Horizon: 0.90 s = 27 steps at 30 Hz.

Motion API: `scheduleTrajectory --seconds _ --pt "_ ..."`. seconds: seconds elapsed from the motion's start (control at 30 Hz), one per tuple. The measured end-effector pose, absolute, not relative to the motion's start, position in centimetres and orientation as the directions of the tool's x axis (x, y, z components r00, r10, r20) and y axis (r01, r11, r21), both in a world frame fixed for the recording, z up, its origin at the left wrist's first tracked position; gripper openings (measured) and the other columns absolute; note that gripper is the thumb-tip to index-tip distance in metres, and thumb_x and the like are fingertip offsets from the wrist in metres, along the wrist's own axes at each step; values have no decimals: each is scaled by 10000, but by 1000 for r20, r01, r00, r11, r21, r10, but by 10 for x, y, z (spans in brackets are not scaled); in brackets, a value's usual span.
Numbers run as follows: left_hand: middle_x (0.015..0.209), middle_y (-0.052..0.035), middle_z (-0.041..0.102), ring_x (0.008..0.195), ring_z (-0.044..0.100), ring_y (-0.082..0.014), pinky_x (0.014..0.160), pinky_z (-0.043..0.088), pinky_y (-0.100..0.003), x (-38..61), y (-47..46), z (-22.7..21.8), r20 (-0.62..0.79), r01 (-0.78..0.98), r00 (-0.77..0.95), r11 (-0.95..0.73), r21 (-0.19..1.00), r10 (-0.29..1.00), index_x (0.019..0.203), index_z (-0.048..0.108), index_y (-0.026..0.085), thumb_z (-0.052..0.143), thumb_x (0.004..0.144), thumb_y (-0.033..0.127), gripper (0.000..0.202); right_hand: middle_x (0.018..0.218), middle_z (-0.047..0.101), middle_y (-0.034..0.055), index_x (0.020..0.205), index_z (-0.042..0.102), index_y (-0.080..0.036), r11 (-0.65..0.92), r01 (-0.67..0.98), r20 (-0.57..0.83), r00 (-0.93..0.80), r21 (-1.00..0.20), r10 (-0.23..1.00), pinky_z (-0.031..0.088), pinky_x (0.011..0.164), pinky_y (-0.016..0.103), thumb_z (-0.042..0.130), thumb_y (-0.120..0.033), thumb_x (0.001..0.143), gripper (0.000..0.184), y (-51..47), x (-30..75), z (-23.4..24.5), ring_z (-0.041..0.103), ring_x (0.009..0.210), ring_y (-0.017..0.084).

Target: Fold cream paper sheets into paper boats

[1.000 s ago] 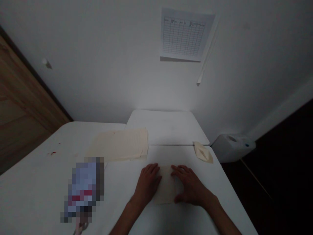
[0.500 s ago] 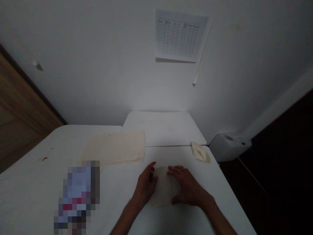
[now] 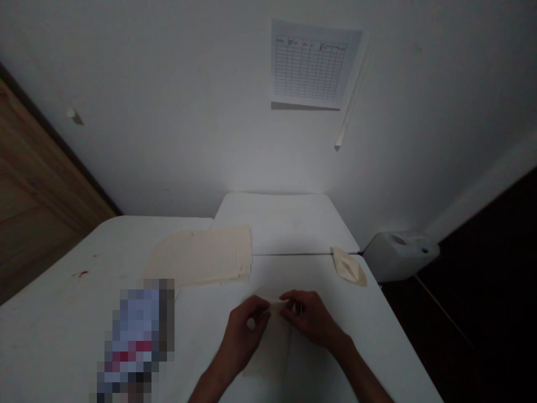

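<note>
A pale sheet of paper lies on the white table in front of me, its far edge lifted between my two hands. My left hand pinches that edge from the left, thumb and fingertips together. From the right, my right hand grips the same edge close by, its fingers curled. The fingertips of the two hands are only a little apart. Dim light makes the sheet's folds hard to make out.
Beige lined sheets lie to the left, near a pixelated object. A folded paper piece rests at the table's right edge. Beyond it stands a white plastic canister. A printed chart hangs on the wall.
Both hands, earlier spread around the sheet, have closed on its far edge and come nearer each other. The sheet has shifted slightly toward me. The view has moved a little.
</note>
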<state>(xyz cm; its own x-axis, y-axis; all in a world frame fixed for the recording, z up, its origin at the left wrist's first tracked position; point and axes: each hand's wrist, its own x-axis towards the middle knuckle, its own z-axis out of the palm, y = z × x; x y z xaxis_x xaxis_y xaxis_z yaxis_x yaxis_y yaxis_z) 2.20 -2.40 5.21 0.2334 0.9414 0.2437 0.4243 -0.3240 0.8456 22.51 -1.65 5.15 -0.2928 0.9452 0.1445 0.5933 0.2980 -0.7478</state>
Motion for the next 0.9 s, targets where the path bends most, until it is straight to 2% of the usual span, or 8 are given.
scheduleTrajectory --seconds 0.17,0.23,0.33,0.43,0.5,0.63,0.8,0.9 --pt "843 -15 636 743 613 -136 684 511 -250 16 -25 61 392 364 338 -503 784 855 907 633 221 491 917 188 146 691 686 -20 889 723 -237 344 626 192 -298 -700 935 436 652 249 626 -322 846 136 -16 227 54 604 606 130" --pt "888 -29 633 786 620 -138 691 517 -249 14 -25 66 505 380 360 -618 688 784 950 633 229 489 917 161 162 679 683 -4 848 719 -223 369 643 268 -254 -671 929 442 629 254 613 -325 854 147 -18 229 55 598 589 136" --pt "903 -32 636 811 622 -144 695 524 -257 10 -26 72 628 474 364 -717 511 688 976 627 246 486 905 123 200 723 692 32 847 698 -209 456 661 477 -165 -596 863 465 636 270 585 -295 884 146 -27 231 56 613 640 157" --pt "924 -28 660 856 630 -161 748 535 -293 6 -33 71 673 543 421 -763 350 608 1034 615 258 496 887 76 262 789 714 40 866 676 -222 518 712 644 -121 -474 755 492 730 315 561 -196 902 124 -43 231 50 645 703 170" --pt "966 -42 676 930 632 -187 809 538 -330 2 -42 64 679 546 493 -801 245 544 1113 594 246 530 868 52 318 829 723 35 917 672 -232 532 753 687 -151 -386 711 492 781 334 569 -147 894 135 -56 230 42 660 724 171" --pt "1029 -79 691 1075 611 -229 923 521 -375 -5 -58 43 632 580 588 -808 106 505 1193 581 191 503 888 47 347 754 703 28 944 663 -234 471 835 618 -215 -286 756 483 764 351 557 -134 883 158 -79 227 22 642 672 184" --pt "1029 -94 702 1066 636 -225 901 553 -358 -6 -61 35 588 566 615 -813 135 526 1057 632 186 434 910 96 262 662 648 34 883 658 -221 362 879 505 -171 -309 846 450 682 349 551 -203 851 113 -89 223 16 597 621 205" --pt "1063 -81 707 1068 642 -220 920 547 -360 -4 -56 40 530 536 661 -829 161 530 1062 637 199 435 888 98 285 599 615 22 708 619 -226 320 901 499 -142 -294 855 415 647 330 546 -237 880 187 -84 221 19 571 593 194"
